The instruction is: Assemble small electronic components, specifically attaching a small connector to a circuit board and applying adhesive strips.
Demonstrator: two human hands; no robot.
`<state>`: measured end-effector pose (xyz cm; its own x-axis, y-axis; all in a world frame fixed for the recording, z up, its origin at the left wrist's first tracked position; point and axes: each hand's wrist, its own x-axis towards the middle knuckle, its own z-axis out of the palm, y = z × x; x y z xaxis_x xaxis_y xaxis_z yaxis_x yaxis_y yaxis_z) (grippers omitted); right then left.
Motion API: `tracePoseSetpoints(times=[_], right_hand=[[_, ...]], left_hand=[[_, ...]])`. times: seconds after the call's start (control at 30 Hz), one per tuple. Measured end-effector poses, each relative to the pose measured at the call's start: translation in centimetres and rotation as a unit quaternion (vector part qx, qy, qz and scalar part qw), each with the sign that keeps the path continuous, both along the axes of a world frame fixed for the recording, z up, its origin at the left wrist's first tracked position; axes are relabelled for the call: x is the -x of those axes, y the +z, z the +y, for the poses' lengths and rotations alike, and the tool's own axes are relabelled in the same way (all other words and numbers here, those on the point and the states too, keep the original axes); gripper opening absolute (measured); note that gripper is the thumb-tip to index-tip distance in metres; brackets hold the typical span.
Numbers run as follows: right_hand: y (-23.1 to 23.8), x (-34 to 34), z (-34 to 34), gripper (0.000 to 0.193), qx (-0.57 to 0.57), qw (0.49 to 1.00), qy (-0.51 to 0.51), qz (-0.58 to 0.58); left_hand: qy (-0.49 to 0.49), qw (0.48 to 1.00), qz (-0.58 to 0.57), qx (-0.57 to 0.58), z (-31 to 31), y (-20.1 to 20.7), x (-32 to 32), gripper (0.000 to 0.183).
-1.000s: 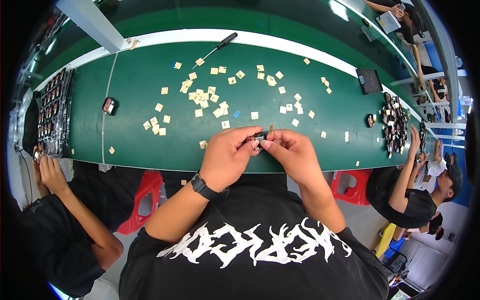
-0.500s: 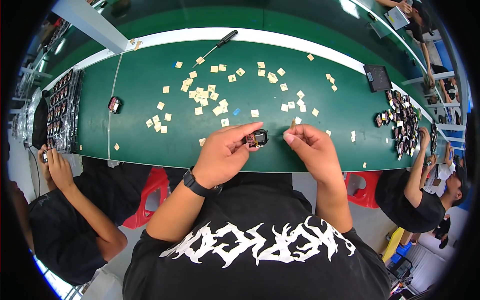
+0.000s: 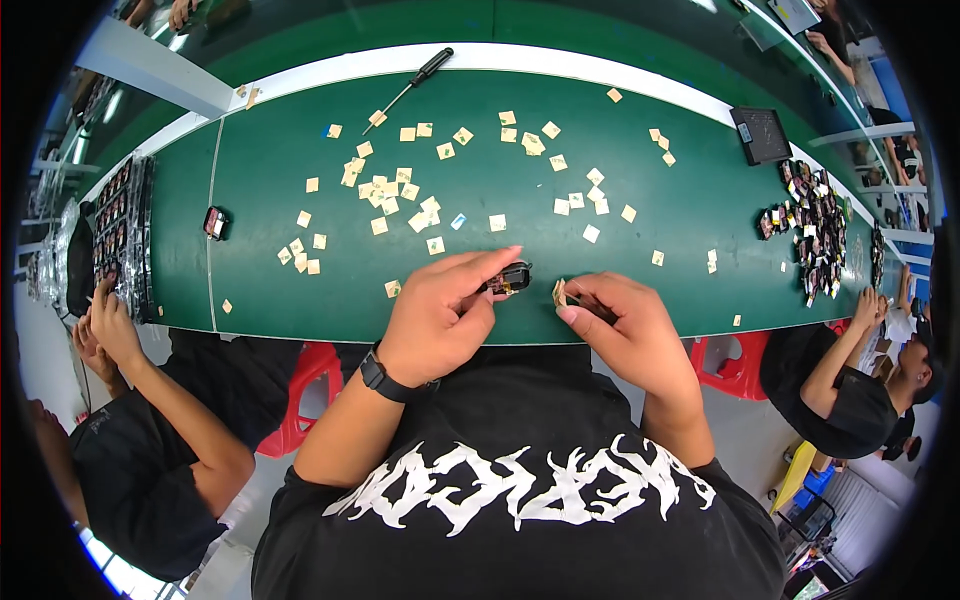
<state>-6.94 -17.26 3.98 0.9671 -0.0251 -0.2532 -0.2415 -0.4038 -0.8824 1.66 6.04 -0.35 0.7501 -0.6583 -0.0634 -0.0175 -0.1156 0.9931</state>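
In my left hand is a small black electronic housing, watch-case-like, its inner parts partly showing; the fingers close around its left side. Just to the right, my right hand pinches a small beige adhesive square between thumb and fingers. The two things are apart, a short gap of table between them. Beyond my hands, many similar beige squares lie scattered over the green table, some overlapping. Among them is a small blue piece.
A black screwdriver lies at the far edge. One more housing sits at left, near a tray of units. At right are a heap of housings and a black box. People work on both sides, by red stools.
My right hand has moved slightly left and turned, so the beige square shows more. The housing in my left hand has tilted a little. The head view has shifted slightly.
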Motion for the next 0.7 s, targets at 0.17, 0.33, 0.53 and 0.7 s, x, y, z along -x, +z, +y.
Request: tracePoseSetpoints(times=[0.17, 0.33, 0.53, 0.7], right_hand=[[0.1, -0.1, -0.8, 0.022, 0.006, 1.000, -0.018, -0.018], [-0.9, -0.8, -5.7, 0.019, 0.022, 0.985, -0.165, -0.047], [-1.2, -2.3, -15.2, 0.026, 0.295, 0.897, -0.293, -0.150], [-1.4, -1.3, -19.1, 0.039, 0.532, 0.776, -0.325, -0.097]], left_hand=[[0.037, 0.999, -0.013, -0.015, -0.4, 0.6, 0.0, 0.045], [0.031, 0.996, -0.074, -0.042, -0.3, 0.4, 0.3, 0.035], [0.009, 0.998, -0.055, -0.011, -0.1, 0.5, 0.6, 0.034], [0.100, 0.988, 0.079, 0.082, 0.4, -1.3, 1.4, 0.035]])
